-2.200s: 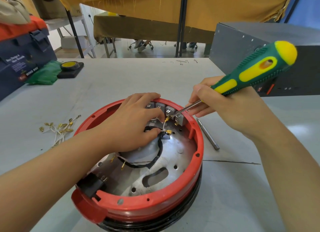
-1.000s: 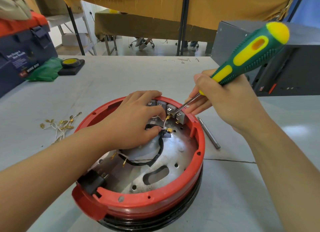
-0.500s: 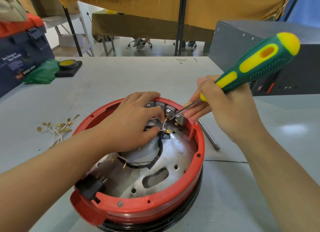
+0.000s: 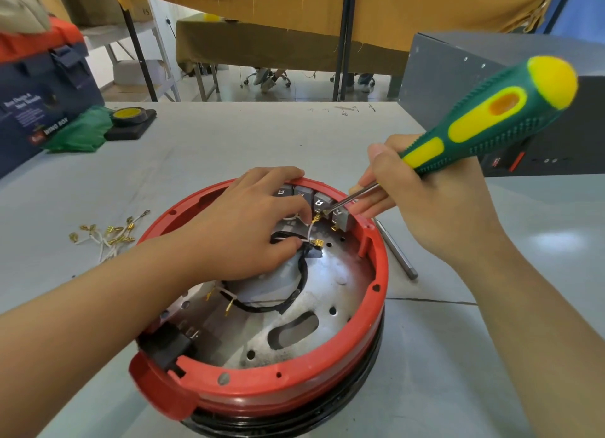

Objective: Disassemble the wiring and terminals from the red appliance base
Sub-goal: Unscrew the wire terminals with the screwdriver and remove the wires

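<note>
inside the red base, left hand pinches a white wire; right hand grips the screwdriver.

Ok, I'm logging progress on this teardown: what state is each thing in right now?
Round red appliance base: open, wiring exposed.
White wire with brass terminal: pinched by left hand.
Green-and-yellow screwdriver: gripped by right hand, tip at grey terminal blocks.
Loose brass-tipped white wires: removed, lying on table.
</note>
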The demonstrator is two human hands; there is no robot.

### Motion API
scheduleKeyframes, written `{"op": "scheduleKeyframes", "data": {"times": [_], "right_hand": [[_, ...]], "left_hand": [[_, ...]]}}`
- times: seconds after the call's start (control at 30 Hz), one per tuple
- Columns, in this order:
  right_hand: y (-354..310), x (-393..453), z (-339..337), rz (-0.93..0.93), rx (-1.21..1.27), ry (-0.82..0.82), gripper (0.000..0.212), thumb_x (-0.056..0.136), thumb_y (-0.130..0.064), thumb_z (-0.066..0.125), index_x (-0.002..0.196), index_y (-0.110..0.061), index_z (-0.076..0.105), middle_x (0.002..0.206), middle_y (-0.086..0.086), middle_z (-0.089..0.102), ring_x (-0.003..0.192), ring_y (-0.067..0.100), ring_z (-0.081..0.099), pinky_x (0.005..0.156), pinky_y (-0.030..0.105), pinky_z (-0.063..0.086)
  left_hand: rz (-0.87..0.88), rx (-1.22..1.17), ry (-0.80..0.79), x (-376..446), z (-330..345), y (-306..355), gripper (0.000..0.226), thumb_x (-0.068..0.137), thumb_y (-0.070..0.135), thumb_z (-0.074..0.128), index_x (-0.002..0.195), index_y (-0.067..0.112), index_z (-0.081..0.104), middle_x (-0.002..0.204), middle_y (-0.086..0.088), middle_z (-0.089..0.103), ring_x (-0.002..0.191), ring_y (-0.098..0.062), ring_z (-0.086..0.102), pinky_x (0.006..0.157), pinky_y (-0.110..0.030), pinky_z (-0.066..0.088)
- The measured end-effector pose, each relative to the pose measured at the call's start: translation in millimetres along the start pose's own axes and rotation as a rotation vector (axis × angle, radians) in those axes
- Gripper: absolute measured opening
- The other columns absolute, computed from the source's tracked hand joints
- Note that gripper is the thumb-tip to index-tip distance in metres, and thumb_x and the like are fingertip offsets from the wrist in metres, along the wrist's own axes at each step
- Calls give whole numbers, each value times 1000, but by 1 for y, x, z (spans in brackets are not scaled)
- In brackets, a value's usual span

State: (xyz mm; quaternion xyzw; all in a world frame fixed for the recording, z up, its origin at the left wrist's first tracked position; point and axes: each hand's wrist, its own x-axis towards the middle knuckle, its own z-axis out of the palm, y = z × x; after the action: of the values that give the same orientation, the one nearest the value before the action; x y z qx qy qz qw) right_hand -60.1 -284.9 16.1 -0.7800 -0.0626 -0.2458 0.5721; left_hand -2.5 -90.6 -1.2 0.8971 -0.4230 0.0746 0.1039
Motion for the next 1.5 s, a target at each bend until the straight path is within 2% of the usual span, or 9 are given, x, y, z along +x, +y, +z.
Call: {"op": "scheduleKeyframes", "data": {"times": [0.1,0.4,0.8,0.9,1.07,1.2,1.3,1.4,1.5], "right_hand": [[-1,0,-2,-34,-38,-64,42,84,-28,53,70,11,56,60,22,60,53,19,70,52,38,59],[-3,6,-7,22,-22,-123,40,84,-26,50,71,11,57,66,17,66,53,24,70,53,36,59],[4,4,5,138,112,-80,34,78,-27,51,62,1,58,58,18,66,49,30,68,44,30,53],[4,3,8,87,45,-60,35,79,-29,52,63,1,58,60,17,66,48,27,68,45,33,56],[2,1,4,98,105,-22,37,80,-27,52,66,7,56,61,18,65,47,29,67,43,32,54],[-1,2,0,67,115,75,33,80,-28,52,61,-2,59,62,19,66,47,31,67,44,34,54],[-2,1,1,30,74,139,33,81,-31,52,61,-6,58,61,16,66,44,26,66,42,31,52],[-1,-1,5,-32,-12,160,41,83,-33,52,62,2,54,54,16,62,40,19,64,42,33,49],[-1,-4,9,-75,-57,155,46,84,-32,53,61,7,52,51,17,60,39,18,62,42,27,48]], "left_hand": [[-4,-3,-5,0,0,0,27,86,40,57,113,35,58,151,6,24,137,-18,21,111,-34,21],[-12,8,-7,0,0,1,28,86,41,56,113,35,57,152,6,23,137,-17,20,111,-33,20],[-41,31,13,2,3,3,28,88,38,54,115,34,61,151,5,25,136,-19,22,111,-33,20],[-35,22,24,3,3,4,26,88,37,55,113,32,62,150,4,27,135,-20,24,109,-32,20],[-33,23,24,3,2,3,26,88,37,54,113,33,62,150,5,26,135,-19,23,110,-32,20],[-27,10,23,3,1,2,26,87,37,55,111,33,62,150,6,27,134,-18,25,109,-31,22],[-11,16,7,4,0,1,27,86,39,56,112,34,62,150,6,26,134,-18,26,108,-30,23],[8,22,-11,4,-1,-1,28,85,37,59,113,34,61,150,6,25,133,-18,27,108,-31,25],[33,24,-38,5,-3,-2,30,84,33,61,114,33,59,150,6,24,133,-18,26,109,-32,26]]}}
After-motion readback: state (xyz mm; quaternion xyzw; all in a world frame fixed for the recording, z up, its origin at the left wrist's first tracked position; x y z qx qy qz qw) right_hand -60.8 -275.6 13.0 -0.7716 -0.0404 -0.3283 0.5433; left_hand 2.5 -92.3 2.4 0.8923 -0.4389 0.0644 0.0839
